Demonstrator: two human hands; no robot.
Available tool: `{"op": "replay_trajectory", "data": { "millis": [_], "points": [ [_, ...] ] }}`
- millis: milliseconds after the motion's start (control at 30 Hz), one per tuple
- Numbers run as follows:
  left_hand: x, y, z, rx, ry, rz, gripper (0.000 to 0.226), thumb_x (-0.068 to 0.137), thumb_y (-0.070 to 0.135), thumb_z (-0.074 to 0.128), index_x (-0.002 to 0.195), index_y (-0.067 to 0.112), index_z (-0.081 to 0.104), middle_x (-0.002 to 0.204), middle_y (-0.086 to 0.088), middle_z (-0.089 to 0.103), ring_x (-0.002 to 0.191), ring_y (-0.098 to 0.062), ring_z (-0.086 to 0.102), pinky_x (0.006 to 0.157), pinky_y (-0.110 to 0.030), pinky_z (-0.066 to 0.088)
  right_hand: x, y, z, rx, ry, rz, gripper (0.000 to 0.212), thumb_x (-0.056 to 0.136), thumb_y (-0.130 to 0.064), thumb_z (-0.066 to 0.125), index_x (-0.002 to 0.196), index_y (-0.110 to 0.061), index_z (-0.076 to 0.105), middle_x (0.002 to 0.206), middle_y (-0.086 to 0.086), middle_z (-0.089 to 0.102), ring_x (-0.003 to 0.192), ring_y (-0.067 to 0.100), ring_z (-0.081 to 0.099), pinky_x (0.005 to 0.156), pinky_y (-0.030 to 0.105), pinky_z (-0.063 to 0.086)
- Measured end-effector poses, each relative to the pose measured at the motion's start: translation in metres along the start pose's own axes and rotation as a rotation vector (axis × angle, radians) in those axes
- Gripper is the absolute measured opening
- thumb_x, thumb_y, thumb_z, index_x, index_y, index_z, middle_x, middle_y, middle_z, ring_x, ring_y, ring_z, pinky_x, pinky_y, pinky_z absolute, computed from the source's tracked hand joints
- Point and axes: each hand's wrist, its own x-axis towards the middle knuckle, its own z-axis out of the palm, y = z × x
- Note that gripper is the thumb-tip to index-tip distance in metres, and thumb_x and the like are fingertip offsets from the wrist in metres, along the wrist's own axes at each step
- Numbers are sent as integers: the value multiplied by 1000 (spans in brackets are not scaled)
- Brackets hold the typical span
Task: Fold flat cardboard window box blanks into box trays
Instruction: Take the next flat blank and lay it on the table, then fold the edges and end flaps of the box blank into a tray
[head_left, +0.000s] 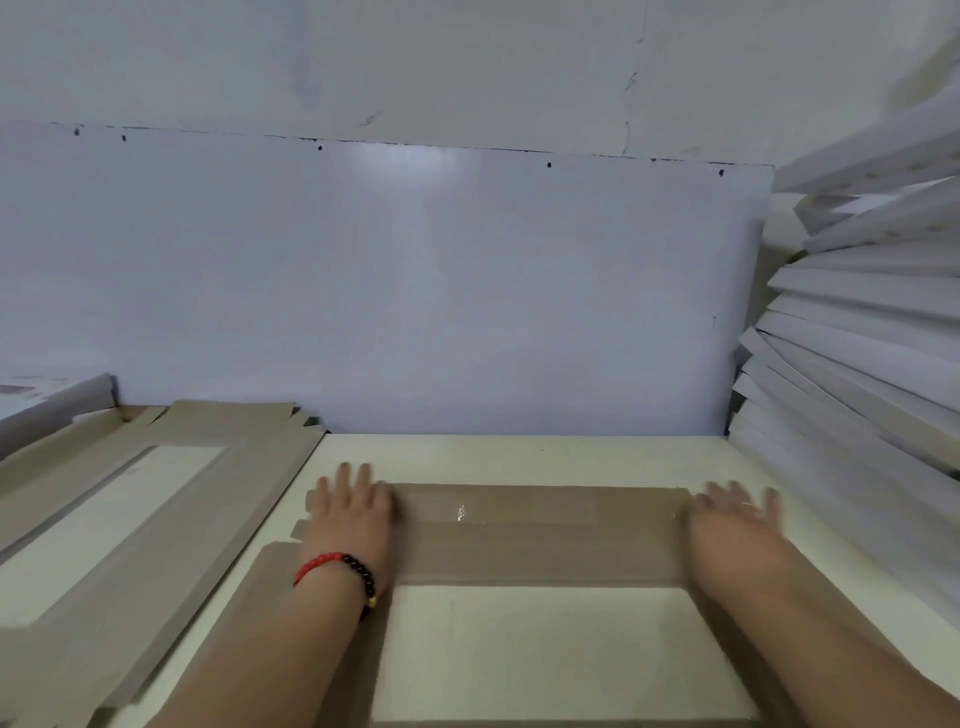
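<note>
Flat grey-brown cardboard window box blank (540, 551) lies on cream table (519, 457), straight ahead of you, window cut-out nearest you. Left hand (350, 506) spread flat, fingers straight, pressing far-left corner. Right hand (737, 519) blurred, seems spread on far-right corner. Likely step: crease far flap along its score. Keep both palms level, push evenly from the ends so the fold runs straight. Mind glossy strip (462, 512) mid-flap. Stack of flat blanks (130, 499) left, white folded trays (857, 338) right.
</note>
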Motion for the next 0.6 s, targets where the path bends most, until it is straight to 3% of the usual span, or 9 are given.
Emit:
{"op": "replay_trajectory", "data": {
  "millis": [100,167,200,267,333,433,533,600],
  "points": [
    [9,46,-13,-115,3,248,74,82,5,50,149,15,20,162,-6,-1,148,-32,-8,119,-42,-3,2,-66,-15,479,149,-402,49,87,-7,49,134,-21,50,144,-1,43,128,21,44,110,34,32],
    [10,75,-16,-324,0,320,68,87,9,51,149,15,23,161,-4,10,149,-25,1,119,-32,2,-8,-113,-26,837,137,-596,61,83,4,46,140,-18,46,146,-2,41,132,15,39,112,22,26],
    [8,86,-15,-420,-7,341,66,89,12,50,150,14,23,160,-4,15,149,-23,6,118,-29,4,-15,-134,-31,987,65,-615,65,83,6,43,143,-17,42,147,-2,39,135,13,36,113,18,22],
    [5,100,-8,-501,-62,357,67,90,14,47,151,11,20,157,-3,21,147,-21,14,120,-32,8,-24,-160,-34,1236,-164,-526,71,83,4,37,150,-20,30,151,-3,36,141,13,30,118,23,17],
    [2,99,5,-470,-153,352,69,90,18,42,153,13,14,158,-1,21,148,-20,10,121,-39,4,-24,-166,-28,1134,-259,-497,75,84,-9,38,154,-26,17,155,-4,32,144,15,25,121,35,12],
    [5,83,21,-358,-222,309,68,94,46,31,154,23,7,162,6,10,149,-15,1,120,-42,-3,-14,-152,-15,670,-256,-555,65,95,-31,30,155,-32,4,162,-11,8,148,5,3,120,41,-5],
    [11,61,26,-284,-296,218,89,79,79,23,154,34,4,161,15,-5,148,-13,-6,118,-43,-5,-2,-126,-3,468,-272,-463,56,101,-37,18,155,-32,2,161,-15,-7,148,6,-7,118,46,-6],
    [14,42,30,-284,-301,146,103,66,89,18,153,37,3,160,17,-6,148,-12,-6,118,-43,-5,7,-97,7,433,-289,-356,55,102,-38,13,155,-31,0,161,-14,-8,148,8,-8,118,48,-5]
  ]
}}
